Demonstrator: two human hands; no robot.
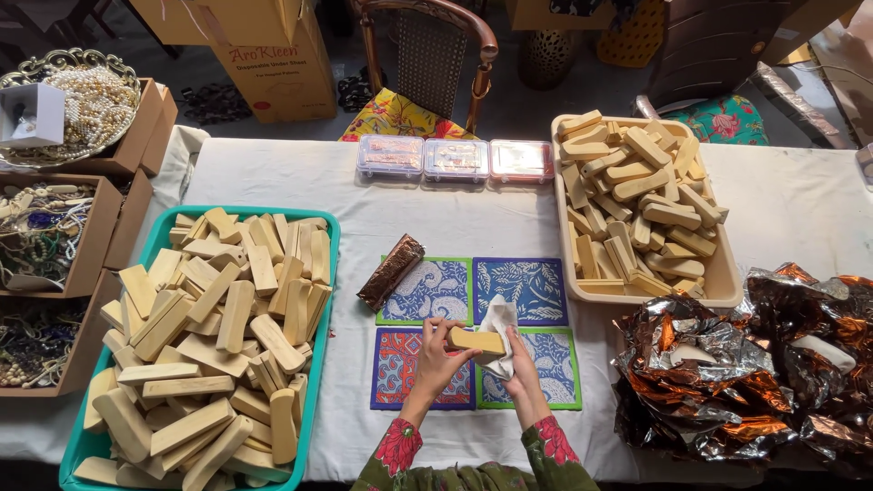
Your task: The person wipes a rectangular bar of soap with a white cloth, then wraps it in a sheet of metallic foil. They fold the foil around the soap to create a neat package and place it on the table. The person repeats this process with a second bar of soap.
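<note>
Above the patterned mats [427,293], the left hand [438,353] is gripping a pale wooden block [476,341] with closed fingers. The right hand [522,365] is pinching a white cloth [499,320] against the block, fingers curled around it.

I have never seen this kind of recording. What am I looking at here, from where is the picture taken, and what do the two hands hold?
No machine here: a person works with bare hands, filmed by a camera on their head, looking down at a table. The left hand holds a pale wooden block; the right hand holds a white cloth against it. Beneath lie four patterned mats. A green tray and a cream tray hold similar blocks. Crumpled foil lies at right.
</note>
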